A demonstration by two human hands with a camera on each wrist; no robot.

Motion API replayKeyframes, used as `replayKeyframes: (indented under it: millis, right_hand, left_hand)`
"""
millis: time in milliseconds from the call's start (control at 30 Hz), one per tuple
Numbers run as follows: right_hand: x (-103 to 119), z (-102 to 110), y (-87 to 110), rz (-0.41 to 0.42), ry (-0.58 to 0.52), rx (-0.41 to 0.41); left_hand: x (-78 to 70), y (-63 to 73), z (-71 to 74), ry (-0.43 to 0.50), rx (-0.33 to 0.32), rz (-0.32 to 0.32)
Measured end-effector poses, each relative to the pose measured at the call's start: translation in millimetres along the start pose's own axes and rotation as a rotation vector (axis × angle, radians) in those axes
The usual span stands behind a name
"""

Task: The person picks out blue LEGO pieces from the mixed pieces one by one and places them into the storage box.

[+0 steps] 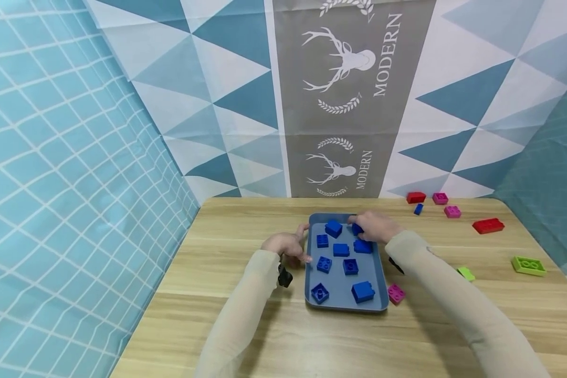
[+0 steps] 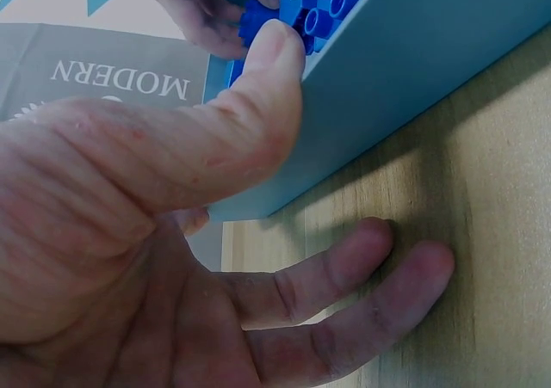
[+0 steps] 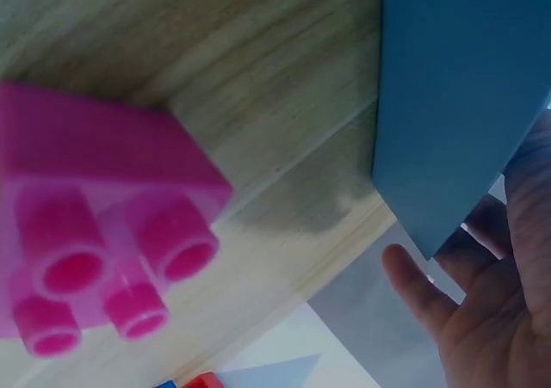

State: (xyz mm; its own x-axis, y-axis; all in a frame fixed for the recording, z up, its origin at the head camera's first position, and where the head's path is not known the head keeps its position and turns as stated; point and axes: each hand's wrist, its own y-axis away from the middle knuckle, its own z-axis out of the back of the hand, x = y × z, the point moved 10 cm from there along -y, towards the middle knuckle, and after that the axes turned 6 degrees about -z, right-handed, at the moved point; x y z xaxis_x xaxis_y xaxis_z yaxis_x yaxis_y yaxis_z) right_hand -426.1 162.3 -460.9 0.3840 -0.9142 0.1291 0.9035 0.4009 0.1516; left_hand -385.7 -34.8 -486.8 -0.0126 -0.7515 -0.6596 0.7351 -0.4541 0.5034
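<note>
A blue-grey tray (image 1: 336,303) on the wooden table holds several blue toy bricks (image 1: 350,266), spread out over its floor, some studs up and some turned over. At its left side is my left hand (image 1: 285,245). In the left wrist view the thumb (image 2: 274,57) lies at the tray's rim (image 2: 344,70), while two fingers (image 2: 379,311) stretch out loosely below, beside the outer wall. My right hand (image 1: 375,227) reaches over the far right corner and pinches a blue brick (image 1: 357,229) there, partly hidden by the fingers.
A pink brick (image 1: 396,294) lies close by the tray's right wall. Farther right are red bricks (image 1: 488,226), more pink bricks (image 1: 452,211), a small blue brick (image 1: 418,209) and green bricks (image 1: 528,265). Patterned cloth (image 1: 245,105) hangs behind the table.
</note>
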Motion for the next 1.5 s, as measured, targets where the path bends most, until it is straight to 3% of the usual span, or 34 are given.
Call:
replayKeyframes:
  millis: [233,333,467,600,700,800,1033,1133,1500]
  right_hand:
    - [6,0,-1.4,0.032,0.005,-0.030]
    - [2,6,0.2,0.053,-0.061,-0.082]
    - [-16,24,5.3,0.054,-0.139,-0.205]
    - [-43,35,8.8,0.003,-0.069,-0.266]
    - [-71,35,12.9,-0.061,-0.037,-0.249]
    - [-106,31,22.4,-0.145,-0.073,-0.221]
    - [-173,0,51.8,-0.339,-0.071,-0.083]
    - [-184,-6,58.9,-0.373,-0.123,-0.066]
    - [-191,6,55.9,-0.415,-0.225,-0.128]
  left_hand:
    - [9.2,5.0,-0.4,-0.015,-0.015,0.022]
    - [10.5,6.9,-0.3,-0.030,-0.018,0.013]
    - [9.8,8.9,-0.3,-0.019,-0.009,-0.003]
    - [12.5,9.9,2.2,0.013,-0.012,0.010]
    - [13.9,9.6,4.3,0.019,-0.019,0.014]
    - [13.5,8.6,3.9,0.009,-0.014,0.009]
    - [10.6,5.7,2.9,-0.043,-0.016,0.003]
    - [8.9,3.5,3.3,-0.050,-0.012,0.000]
    - [1.2,-2.3,1.7,-0.058,-0.007,-0.022]
